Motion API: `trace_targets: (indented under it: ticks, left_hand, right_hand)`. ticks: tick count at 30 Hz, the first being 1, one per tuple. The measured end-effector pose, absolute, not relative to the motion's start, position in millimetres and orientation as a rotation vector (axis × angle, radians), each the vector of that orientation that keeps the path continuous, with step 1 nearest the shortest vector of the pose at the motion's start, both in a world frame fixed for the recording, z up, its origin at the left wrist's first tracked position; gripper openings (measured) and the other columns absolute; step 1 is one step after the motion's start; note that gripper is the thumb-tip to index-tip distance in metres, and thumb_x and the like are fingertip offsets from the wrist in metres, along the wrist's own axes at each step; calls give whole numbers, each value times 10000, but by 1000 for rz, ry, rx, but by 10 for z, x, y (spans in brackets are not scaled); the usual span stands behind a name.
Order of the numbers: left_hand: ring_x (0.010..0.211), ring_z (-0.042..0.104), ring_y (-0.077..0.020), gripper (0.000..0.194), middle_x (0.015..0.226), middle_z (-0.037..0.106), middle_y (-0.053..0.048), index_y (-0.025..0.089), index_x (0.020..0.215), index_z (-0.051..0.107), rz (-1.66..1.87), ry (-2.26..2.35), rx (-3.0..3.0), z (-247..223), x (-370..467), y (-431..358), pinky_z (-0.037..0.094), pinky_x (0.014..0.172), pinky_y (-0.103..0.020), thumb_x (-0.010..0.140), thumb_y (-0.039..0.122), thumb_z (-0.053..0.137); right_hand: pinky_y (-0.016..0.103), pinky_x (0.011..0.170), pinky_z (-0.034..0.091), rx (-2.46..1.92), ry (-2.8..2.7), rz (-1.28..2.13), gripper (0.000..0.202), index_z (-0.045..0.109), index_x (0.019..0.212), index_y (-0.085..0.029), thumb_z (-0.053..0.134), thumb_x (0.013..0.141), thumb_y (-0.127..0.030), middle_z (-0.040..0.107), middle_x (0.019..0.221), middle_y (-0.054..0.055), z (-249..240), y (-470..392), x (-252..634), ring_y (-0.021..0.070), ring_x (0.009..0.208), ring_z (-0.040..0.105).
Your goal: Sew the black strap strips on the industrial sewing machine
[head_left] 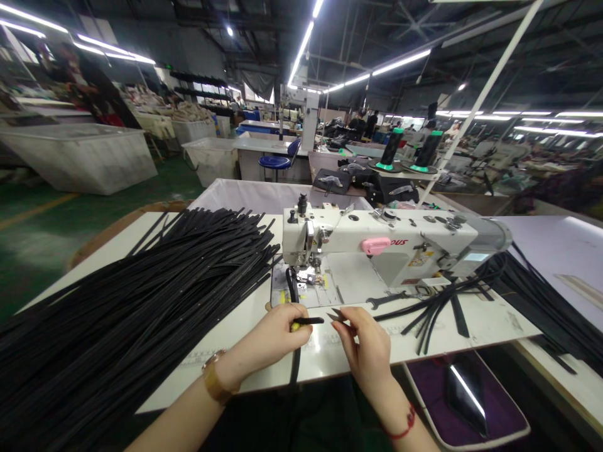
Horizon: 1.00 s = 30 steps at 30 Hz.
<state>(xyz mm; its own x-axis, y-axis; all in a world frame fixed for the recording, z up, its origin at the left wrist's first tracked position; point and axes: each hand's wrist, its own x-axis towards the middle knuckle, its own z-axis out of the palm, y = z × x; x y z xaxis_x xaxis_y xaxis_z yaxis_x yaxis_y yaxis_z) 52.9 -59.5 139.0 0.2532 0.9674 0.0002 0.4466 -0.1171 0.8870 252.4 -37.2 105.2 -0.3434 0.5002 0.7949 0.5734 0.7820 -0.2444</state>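
Just in front of the sewing machine (339, 235), my left hand (285, 329) is closed on a black strip (311, 321), whose short end points right. Something yellow shows between its fingers. A black strip also runs from under the needle area down past my left hand and over the table's front edge. My right hand (360, 339) pinches small dark thread snips (336, 315), their tips apart and close to the strip end, not touching it. A big pile of black strips (188, 276) lies left of the machine.
More black strips (433, 307) and a wrench (389, 299) lie at the machine's right. A purple tray (433, 389) with a dark phone-like object sits below the table edge. Thread cones (391, 149) stand behind. Large white bins (85, 154) and a person (89, 81) are at the far left.
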Motion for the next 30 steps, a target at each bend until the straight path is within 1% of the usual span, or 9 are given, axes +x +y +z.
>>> trace_targets:
  ticks: [2,4,7,11,14,17,21,25,30]
  left_hand:
    - [656,506,-150,117,663,540,17,175,655,572,785,1349,1758,1393,538,-571,340,584,-244,748,175,501]
    - [654,494,-147,97,664,536,21,176,672,577,775,1337,1767,1374,550,-539,335,581,-240,739,181,508]
    - [653,492,-146,109,676,544,18,173,708,592,763,1321,1746,1336,572,-481,338,575,-234,765,243,531]
    - [636,482,-147,170,659,527,21,173,702,585,726,1337,1790,1324,603,-392,311,546,-236,794,310,546]
    - [649,497,-155,144,665,541,17,171,702,586,707,1309,1812,1334,625,-341,311,551,-240,776,291,555]
    - [651,502,-157,112,654,546,18,169,694,588,710,1302,1833,1343,643,-317,320,563,-244,757,256,555]
    - [604,463,-139,176,610,513,31,172,643,553,702,1291,1848,1360,649,-311,287,526,-241,780,283,550]
    - [584,448,-127,176,605,507,38,170,647,555,681,1273,1846,1384,648,-305,264,509,-241,782,283,552]
    - [572,449,-121,165,604,526,36,160,665,585,689,1246,1846,1371,653,-291,264,506,-239,782,270,548]
  right_hand:
    - [303,653,558,-782,-2012,-140,196,572,1085,-156,603,892,-165,698,881,104,1070,-423,2551,196,802,667]
    - [308,607,547,-766,-2029,-242,203,582,1078,-166,623,879,-168,690,875,106,1102,-469,2571,197,759,655]
    - [309,556,526,-761,-2021,-353,216,591,1070,-190,651,862,-177,676,836,88,1184,-534,2598,192,699,635]
    - [317,625,556,-770,-1924,-263,300,543,1172,-196,610,883,-152,658,885,99,1287,-628,2631,199,788,632]
    - [319,636,541,-754,-2065,-309,354,544,1214,-182,610,873,-113,676,914,103,1257,-640,2618,200,787,630]
    - [311,615,505,-856,-2195,-378,344,570,1221,-169,591,883,-111,690,946,108,1139,-558,2599,197,758,629]
    - [290,611,476,-937,-2200,-406,306,609,1193,-190,591,891,-142,686,965,98,1034,-411,2629,179,741,624]
    - [280,603,452,-932,-2242,-413,270,639,1153,-216,594,893,-163,686,934,77,1079,-344,2678,165,708,606]
    - [278,614,434,-880,-2278,-504,263,650,1147,-247,554,916,-165,689,933,69,1145,-316,2691,166,740,608]
